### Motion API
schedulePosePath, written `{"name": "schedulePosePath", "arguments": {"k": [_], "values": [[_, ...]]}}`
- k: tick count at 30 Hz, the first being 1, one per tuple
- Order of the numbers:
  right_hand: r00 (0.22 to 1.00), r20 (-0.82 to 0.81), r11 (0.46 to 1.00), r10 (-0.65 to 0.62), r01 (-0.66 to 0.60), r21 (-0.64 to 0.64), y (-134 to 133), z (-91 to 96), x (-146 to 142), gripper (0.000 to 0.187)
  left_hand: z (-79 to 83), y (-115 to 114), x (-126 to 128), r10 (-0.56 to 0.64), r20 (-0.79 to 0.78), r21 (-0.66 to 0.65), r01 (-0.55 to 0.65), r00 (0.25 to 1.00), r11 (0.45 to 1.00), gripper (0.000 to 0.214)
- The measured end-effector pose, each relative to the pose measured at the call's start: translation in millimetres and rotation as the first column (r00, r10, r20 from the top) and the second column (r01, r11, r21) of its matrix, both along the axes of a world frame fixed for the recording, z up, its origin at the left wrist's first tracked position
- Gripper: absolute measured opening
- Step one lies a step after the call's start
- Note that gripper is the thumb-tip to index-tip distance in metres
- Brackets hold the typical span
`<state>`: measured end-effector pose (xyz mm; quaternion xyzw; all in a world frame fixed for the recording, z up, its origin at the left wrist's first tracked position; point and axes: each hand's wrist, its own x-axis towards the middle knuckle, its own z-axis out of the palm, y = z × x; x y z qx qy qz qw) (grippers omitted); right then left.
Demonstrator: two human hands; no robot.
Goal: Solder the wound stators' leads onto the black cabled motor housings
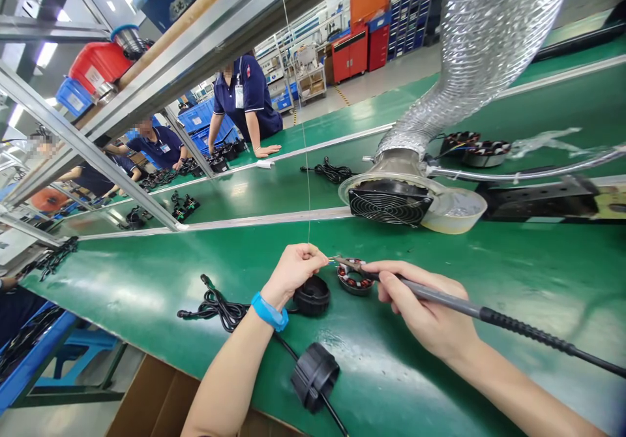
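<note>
My right hand (428,303) grips a soldering iron (440,299) like a pen, its tip pointing left over a ring-shaped motor stator (355,280) with copper windings. Thumb and forefinger of my left hand (296,269) pinch a thin solder wire (307,163) that hangs from above. The pinched end meets the iron's tip; fine leads there are too small to tell apart. Beneath my left fingers sits a round black housing (313,297), partly hidden. A black ribbed cap (315,375) with a cable through it lies nearer me.
A coiled black cable (220,308) lies left of my wrist. Behind the stator stand a fume fan (390,207) with a silver duct (469,52) and a plastic bowl (457,212). Metal shelf posts (98,137) rise at left. Co-workers (247,98) are across the green bench (147,280).
</note>
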<state>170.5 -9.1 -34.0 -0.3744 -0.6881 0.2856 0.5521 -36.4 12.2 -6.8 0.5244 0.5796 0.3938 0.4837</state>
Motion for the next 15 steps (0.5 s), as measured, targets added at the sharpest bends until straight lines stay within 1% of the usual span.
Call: {"name": "schedulePosePath", "arguments": {"k": [4, 9, 15], "values": [[1.000, -0.006, 1.000, 0.004, -0.004, -0.012, -0.7, -0.3, 0.2, 0.023, -0.4, 0.0, 0.0, -0.007, 0.003, 0.003, 0.007, 1.000, 1.000, 0.022], [0.998, -0.040, 0.998, -0.052, 0.051, -0.025, -0.9, 0.9, 0.5, 0.024, -1.2, 0.4, -1.1, -0.003, -0.002, -0.001, 0.003, 1.000, 1.000, 0.023], [0.997, -0.057, 0.998, -0.060, 0.061, 0.019, -2.7, 3.4, 2.9, 0.022, 0.0, -0.1, -0.8, -0.008, -0.008, 0.003, 0.008, 1.000, 1.000, 0.023]]}}
